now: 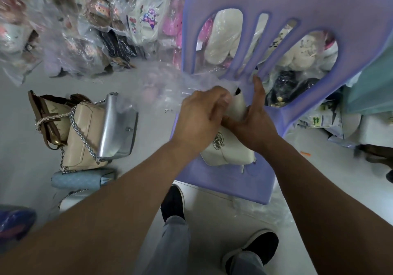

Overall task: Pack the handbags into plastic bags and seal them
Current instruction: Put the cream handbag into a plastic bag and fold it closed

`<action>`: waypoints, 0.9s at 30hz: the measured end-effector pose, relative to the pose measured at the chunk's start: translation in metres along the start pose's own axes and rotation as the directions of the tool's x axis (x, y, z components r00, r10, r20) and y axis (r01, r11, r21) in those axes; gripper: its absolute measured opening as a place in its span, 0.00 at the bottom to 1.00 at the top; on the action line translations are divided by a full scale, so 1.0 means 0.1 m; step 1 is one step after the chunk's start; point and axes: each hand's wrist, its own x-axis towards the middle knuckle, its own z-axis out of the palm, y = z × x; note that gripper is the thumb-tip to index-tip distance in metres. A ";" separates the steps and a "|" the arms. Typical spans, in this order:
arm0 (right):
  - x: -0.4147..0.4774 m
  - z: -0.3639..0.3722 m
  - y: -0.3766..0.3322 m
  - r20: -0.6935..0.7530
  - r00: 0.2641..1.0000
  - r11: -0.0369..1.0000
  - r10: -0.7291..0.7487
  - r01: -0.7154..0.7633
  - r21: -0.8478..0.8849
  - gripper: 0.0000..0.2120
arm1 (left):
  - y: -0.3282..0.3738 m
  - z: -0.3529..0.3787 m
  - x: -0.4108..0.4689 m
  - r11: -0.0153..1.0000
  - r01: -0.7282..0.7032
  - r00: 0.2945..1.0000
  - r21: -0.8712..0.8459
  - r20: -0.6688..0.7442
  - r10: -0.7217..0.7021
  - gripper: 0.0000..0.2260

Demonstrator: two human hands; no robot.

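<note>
Person is wearing pale grey trousers (172,242) and black white-soled shoes (262,244); left hand (202,115) and right hand (255,123) are going bare.

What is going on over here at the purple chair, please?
A person is bagging a white handbag on the seat of a purple chair. The left hand grips a clear plastic bag at the handbag's top end, while the right hand holds the handbag. Its lower part looks uncovered. More unbagged handbags lie on the floor to the left.
</note>
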 end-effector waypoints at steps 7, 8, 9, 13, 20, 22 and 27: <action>-0.05 -0.11 0.18 -0.013 0.996 0.996 -0.087 0.087 0.009 0.34 | 0.10 0.16 -0.11 0.924 -0.366 0.922 0.108 0.176 0.344 0.11; -0.06 -0.11 0.20 -0.034 0.998 0.998 -0.056 0.057 0.034 0.34 | 0.10 0.15 -0.12 0.920 -0.374 0.921 0.120 0.163 0.353 0.10; -0.07 -0.10 0.22 -0.058 0.998 0.998 -0.028 0.032 0.054 0.35 | 0.09 0.14 -0.13 0.916 -0.376 0.923 0.141 0.146 0.357 0.10; -0.08 -0.06 0.25 -0.152 0.988 0.989 0.014 0.009 0.147 0.33 | 0.07 0.09 -0.30 0.899 -0.325 0.945 0.295 0.054 0.324 0.22; -0.13 -0.07 0.29 -0.178 0.983 0.986 0.051 -0.021 0.163 0.32 | -0.07 0.17 -0.61 0.911 0.408 0.881 -0.062 -0.233 -0.411 0.08; -0.16 -0.06 0.28 -0.174 0.982 0.986 0.069 -0.040 0.163 0.31 | -0.03 0.21 -0.50 0.695 0.669 0.701 -0.264 -0.087 -0.708 0.12; -0.22 0.00 0.28 -0.183 0.983 0.990 0.018 0.008 0.142 0.29 | -0.03 0.32 -0.13 0.232 0.754 0.530 -0.615 0.360 -0.767 0.22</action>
